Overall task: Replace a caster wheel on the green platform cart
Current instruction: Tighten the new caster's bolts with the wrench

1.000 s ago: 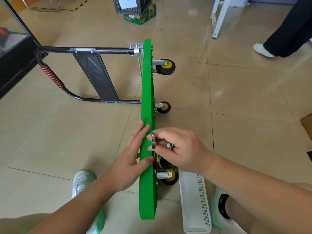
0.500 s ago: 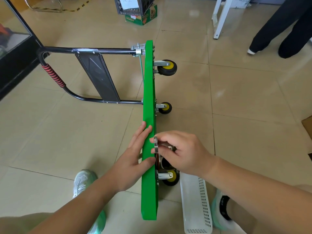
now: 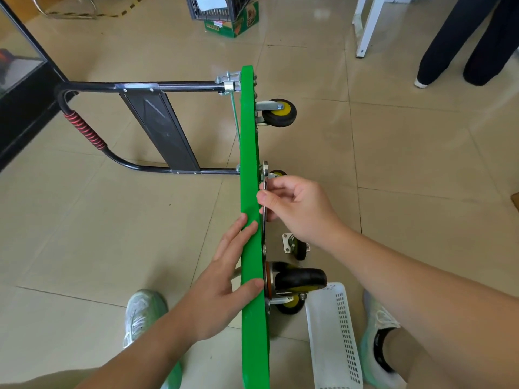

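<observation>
Left hand (image 3: pixel 222 290) rested straight-fingered on the green platform cart's (image 3: pixel 250 136) upturned edge; right hand (image 3: pixel 297 209) pinched a flat metal tool (image 3: pixel 264 228) against its underside

There were 1 green cart (image 3: pixel 250 164) w/ 4 wheels (image 3: pixel 278 112) (image 3: pixel 278 173) (image 3: pixel 300 277) (image 3: pixel 292 306) on its underside, 1 loose caster (image 3: pixel 296 245) on the floor (image 3: pixel 407 164), 1 white basket (image 3: pixel 311 332), 1 metal tool (image 3: pixel 264 226), 2 hands: L hand (image 3: pixel 224 282), R hand (image 3: pixel 297 209), 1 black crate (image 3: pixel 222 9), 1 green box (image 3: pixel 238 25).
</observation>
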`<act>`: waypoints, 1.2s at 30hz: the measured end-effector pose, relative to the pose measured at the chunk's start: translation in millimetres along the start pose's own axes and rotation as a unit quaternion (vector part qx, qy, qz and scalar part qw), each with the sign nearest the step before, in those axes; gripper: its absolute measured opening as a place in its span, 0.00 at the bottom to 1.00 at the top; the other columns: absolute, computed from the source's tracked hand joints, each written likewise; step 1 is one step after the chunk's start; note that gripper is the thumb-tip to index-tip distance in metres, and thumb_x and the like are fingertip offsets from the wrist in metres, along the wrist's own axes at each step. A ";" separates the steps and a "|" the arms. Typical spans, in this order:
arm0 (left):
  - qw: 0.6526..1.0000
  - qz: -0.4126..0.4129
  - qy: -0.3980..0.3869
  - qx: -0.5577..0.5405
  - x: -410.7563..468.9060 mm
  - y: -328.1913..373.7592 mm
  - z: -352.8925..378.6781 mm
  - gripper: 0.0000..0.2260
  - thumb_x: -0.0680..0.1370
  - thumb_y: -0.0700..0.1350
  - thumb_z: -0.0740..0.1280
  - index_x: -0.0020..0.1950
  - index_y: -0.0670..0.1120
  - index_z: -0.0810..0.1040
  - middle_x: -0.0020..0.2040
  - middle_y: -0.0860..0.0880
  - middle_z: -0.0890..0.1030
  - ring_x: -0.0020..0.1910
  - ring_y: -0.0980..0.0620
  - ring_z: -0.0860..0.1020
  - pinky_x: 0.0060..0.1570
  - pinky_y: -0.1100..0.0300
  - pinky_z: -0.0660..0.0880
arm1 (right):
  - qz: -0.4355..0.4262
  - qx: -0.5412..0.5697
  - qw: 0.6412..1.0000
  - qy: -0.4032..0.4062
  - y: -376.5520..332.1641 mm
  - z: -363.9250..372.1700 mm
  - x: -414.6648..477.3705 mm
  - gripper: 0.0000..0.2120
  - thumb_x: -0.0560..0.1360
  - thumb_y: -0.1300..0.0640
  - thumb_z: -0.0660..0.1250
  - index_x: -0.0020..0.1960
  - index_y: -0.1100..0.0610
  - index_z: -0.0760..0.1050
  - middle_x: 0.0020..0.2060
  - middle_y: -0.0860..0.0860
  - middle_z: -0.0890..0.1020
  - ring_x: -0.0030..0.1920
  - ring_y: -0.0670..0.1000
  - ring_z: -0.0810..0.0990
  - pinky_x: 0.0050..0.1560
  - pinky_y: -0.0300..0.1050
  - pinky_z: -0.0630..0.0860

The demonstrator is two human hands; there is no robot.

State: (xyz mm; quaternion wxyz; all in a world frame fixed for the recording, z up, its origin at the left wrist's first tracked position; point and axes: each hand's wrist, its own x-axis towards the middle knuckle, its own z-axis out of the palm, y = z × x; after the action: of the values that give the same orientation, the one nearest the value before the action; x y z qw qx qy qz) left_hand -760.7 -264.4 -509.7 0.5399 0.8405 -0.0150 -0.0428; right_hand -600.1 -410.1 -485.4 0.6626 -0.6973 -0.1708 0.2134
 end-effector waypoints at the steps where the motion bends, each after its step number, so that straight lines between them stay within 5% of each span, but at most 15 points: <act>1: 1.000 -0.004 -0.003 -0.001 -0.3 0.3 -0.5 0.35 0.80 0.51 0.68 0.82 0.61 0.54 0.82 0.69 0.47 0.81 0.69 0.49 0.73 0.72 0.62 | 0.013 0.004 1.000 0.004 2.1 0.1 2.9 0.05 0.77 0.61 0.72 0.52 0.54 0.81 0.43 0.52 0.87 0.46 0.50 0.87 0.43 0.48 0.84; 6: 1.000 -0.014 -0.017 -0.012 -0.5 4.0 -2.5 0.35 0.80 0.49 0.68 0.82 0.62 0.54 0.82 0.70 0.46 0.78 0.74 0.50 0.67 0.77 0.64 | 0.060 0.008 0.998 0.029 11.2 0.5 14.7 0.03 0.78 0.59 0.71 0.51 0.56 0.82 0.41 0.53 0.87 0.44 0.53 0.87 0.45 0.55 0.85; 13: 1.000 -0.009 -0.019 0.003 0.7 7.3 -2.4 0.35 0.80 0.50 0.68 0.82 0.62 0.53 0.82 0.70 0.45 0.79 0.72 0.51 0.69 0.73 0.67 | 0.148 0.065 0.987 0.006 6.6 -0.3 20.2 0.03 0.79 0.60 0.69 0.49 0.61 0.81 0.41 0.57 0.87 0.40 0.54 0.86 0.42 0.48 0.84; 22: 1.000 -0.012 -0.012 0.003 -0.4 6.5 -0.3 0.35 0.80 0.49 0.67 0.82 0.63 0.53 0.82 0.70 0.45 0.80 0.70 0.51 0.75 0.51 0.71 | 0.065 -0.049 0.997 -0.003 0.5 -15.0 4.5 0.09 0.79 0.60 0.69 0.58 0.58 0.81 0.47 0.53 0.87 0.47 0.51 0.87 0.51 0.49 0.84; 26: 1.000 -0.013 -0.010 0.000 0.5 6.9 1.9 0.35 0.80 0.49 0.67 0.82 0.63 0.52 0.82 0.70 0.45 0.80 0.71 0.50 0.76 0.48 0.70 | 0.109 0.042 0.993 0.019 0.8 -12.8 1.3 0.04 0.79 0.62 0.69 0.52 0.56 0.81 0.46 0.55 0.86 0.48 0.52 0.87 0.51 0.50 0.84; 36: 1.000 -0.015 -0.009 0.007 -1.3 3.8 1.1 0.35 0.80 0.50 0.67 0.82 0.63 0.52 0.82 0.71 0.45 0.80 0.69 0.51 0.76 0.46 0.70 | 0.126 0.033 0.991 0.021 -0.1 -21.2 8.4 0.03 0.77 0.62 0.71 0.50 0.58 0.80 0.44 0.55 0.86 0.45 0.54 0.86 0.49 0.51 0.84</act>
State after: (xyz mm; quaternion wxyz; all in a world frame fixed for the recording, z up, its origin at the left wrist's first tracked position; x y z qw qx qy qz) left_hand -762.0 -266.8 -506.6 0.5328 0.8442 -0.0081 -0.0583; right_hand -581.8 -423.7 -485.2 0.6565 -0.6954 -0.0606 0.2859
